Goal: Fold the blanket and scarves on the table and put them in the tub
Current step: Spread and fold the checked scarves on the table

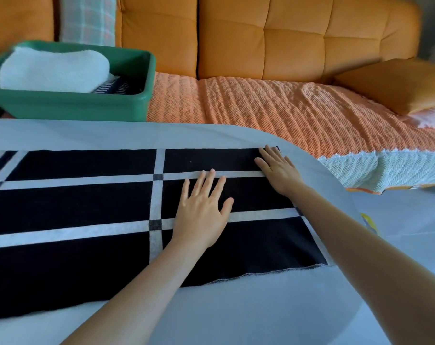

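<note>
A black scarf with white crossing stripes (87, 207) lies spread flat across the white table (236, 307), running off the left edge of view. My left hand (201, 210) rests flat on it, fingers spread, near its right end. My right hand (278, 168) presses flat on the scarf's far right corner, fingers apart. Neither hand grips the cloth. The green tub (69, 103) stands at the far left on the sofa side, holding a folded white fluffy blanket (52, 69) and a dark striped folded cloth (112, 87).
An orange sofa (261, 38) with a peach textured cover (261, 115) runs behind the table. A checked cushion (88, 19) leans at the back left, an orange pillow (395, 85) lies at the right. The table's curved edge falls away on the right.
</note>
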